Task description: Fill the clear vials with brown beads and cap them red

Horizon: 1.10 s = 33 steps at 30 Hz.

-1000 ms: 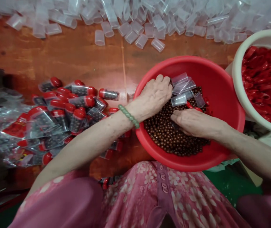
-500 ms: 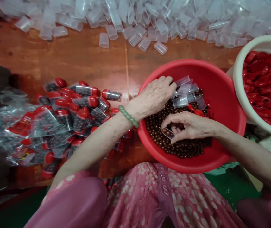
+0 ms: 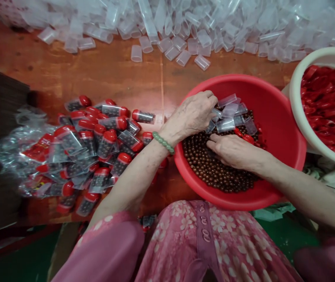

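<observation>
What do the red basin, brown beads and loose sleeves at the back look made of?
Red basin: likely plastic, satin; smooth, uniformly red with soft sheen. Brown beads: glossy, showing pinpoint highlights; plastic, glass or another material, can't tell. Loose sleeves: probably plastic, shiny, translucent walls.

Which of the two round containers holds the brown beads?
The red basin: brown beads lie in it, while the white bucket beside it shows red pieces instead.

Left forearm (image 3: 132, 176) stretched forward, left hand (image 3: 198, 111) knuckles up, fingers curled | right forearm (image 3: 305, 192) angled inward, right hand (image 3: 233, 150) nearer the body, fingers bent
</observation>
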### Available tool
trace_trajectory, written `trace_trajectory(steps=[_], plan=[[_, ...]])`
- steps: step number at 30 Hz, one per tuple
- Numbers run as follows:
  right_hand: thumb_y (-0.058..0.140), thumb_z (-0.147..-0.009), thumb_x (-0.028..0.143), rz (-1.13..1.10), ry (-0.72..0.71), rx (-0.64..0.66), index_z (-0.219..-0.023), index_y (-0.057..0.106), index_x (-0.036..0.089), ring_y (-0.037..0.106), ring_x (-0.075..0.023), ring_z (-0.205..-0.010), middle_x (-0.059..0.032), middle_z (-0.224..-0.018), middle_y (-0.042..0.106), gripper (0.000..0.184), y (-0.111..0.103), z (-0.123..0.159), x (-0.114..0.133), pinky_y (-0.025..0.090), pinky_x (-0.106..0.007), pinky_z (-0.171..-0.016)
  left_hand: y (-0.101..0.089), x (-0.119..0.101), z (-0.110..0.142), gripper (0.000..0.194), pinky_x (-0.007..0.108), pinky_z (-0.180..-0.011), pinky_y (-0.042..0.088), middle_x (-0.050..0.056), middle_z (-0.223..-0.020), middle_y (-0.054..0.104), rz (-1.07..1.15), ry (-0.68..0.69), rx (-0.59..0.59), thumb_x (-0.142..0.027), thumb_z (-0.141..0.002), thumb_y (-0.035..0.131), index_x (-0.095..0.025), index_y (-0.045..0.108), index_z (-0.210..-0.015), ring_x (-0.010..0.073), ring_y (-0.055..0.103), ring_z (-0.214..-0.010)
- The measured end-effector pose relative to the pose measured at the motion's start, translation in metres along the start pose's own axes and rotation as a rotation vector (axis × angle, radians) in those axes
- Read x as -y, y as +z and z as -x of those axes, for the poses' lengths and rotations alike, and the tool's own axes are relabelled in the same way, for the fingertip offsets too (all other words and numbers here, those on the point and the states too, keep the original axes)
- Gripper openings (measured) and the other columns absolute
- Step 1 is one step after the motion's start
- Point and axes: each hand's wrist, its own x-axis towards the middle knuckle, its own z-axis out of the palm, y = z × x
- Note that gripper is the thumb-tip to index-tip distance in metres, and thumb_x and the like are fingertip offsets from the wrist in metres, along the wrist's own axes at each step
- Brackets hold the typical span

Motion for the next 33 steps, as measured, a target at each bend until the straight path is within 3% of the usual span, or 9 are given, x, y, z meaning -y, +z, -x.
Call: trace_trajectory(steps=[9, 15, 19, 22, 26, 28, 33], plan=[[0.065, -0.083, 0.012, -0.456, -0.1, -0.167, -0.108, 0.062, 0.013, 0.063, -0.0203, -0.092, -0.0086, -0.103, 0.068, 0.025, 0.013, -0.002, -0.007, 0.047, -0.031, -0.084, -0.001, 0.001, -0.002, 0.025, 0.042, -0.101, 0.049, 0.016, -0.116, 0.068, 0.021, -0.034, -0.006, -0.016, -0.094, 0.053, -0.007, 0.067, -0.113, 0.0281, 0.065, -0.112], [0.071, -0.085, 0.025, -0.876, -0.126, -0.258, -0.11, 0.063, 0.017, 0.054, -0.0117, -0.069, 0.0022, -0.081, 0.06, 0.027, -0.003, 0.013, -0.008, 0.045, -0.024, -0.066, 0.002, 0.004, -0.002, 0.027, 0.04, -0.096, 0.052, 0.016, -0.114, 0.071, 0.02, -0.004, -0.052, -0.015, -0.092, 0.052, -0.008, 0.069, -0.111, 0.0256, 0.067, -0.107], [0.074, -0.083, 0.034, -1.026, -0.098, -0.245, -0.113, 0.064, 0.017, 0.053, -0.0114, -0.068, 0.0034, -0.078, 0.059, 0.035, -0.007, 0.02, -0.012, 0.044, -0.024, -0.064, 0.004, 0.011, -0.005, 0.025, 0.039, -0.094, 0.053, 0.016, -0.112, 0.073, 0.092, 0.025, -0.098, -0.015, -0.089, 0.056, -0.008, 0.071, -0.107, 0.0249, 0.069, -0.103], [0.076, -0.081, 0.035, -1.096, -0.061, -0.225, -0.114, 0.065, 0.018, 0.053, -0.0117, -0.069, 0.004, -0.077, 0.059, 0.038, -0.009, 0.022, -0.014, 0.044, -0.024, -0.064, 0.003, 0.014, -0.006, 0.021, 0.038, -0.091, 0.053, 0.012, -0.104, 0.076, 0.263, 0.04, -0.18, -0.02, -0.086, 0.06, -0.011, 0.073, -0.101, 0.0223, 0.069, -0.095], [0.078, -0.078, 0.038, -1.158, -0.061, -0.261, -0.111, 0.066, 0.017, 0.053, -0.0123, -0.071, 0.0033, -0.078, 0.059, 0.041, -0.011, 0.023, -0.017, 0.045, -0.026, -0.067, -0.007, 0.005, 0.011, 0.027, 0.032, -0.088, 0.054, 0.01, -0.104, 0.077, 0.806, -0.113, -0.274, -0.033, -0.089, 0.063, -0.013, 0.073, -0.105, 0.0186, 0.07, -0.093], [0.078, -0.077, 0.037, -1.132, -0.078, -0.284, -0.109, 0.067, 0.016, 0.053, -0.012, -0.071, 0.0025, -0.08, 0.061, 0.04, -0.011, 0.022, -0.018, 0.044, -0.026, -0.066, -0.013, -0.006, 0.028, 0.032, 0.033, -0.093, 0.054, 0.01, -0.111, 0.076, 0.991, -0.189, -0.242, -0.039, -0.091, 0.063, -0.015, 0.072, -0.111, 0.0199, 0.071, -0.102], [0.076, -0.079, 0.034, -1.008, -0.122, -0.347, -0.11, 0.067, 0.017, 0.053, -0.0123, -0.071, 0.0027, -0.08, 0.061, 0.037, -0.007, 0.021, -0.023, 0.043, -0.025, -0.067, -0.02, -0.034, 0.072, 0.043, 0.042, -0.113, 0.046, 0.012, -0.136, 0.067, 1.054, -0.174, -0.016, -0.042, -0.096, 0.06, -0.02, 0.063, -0.133, 0.0267, 0.058, -0.133]])
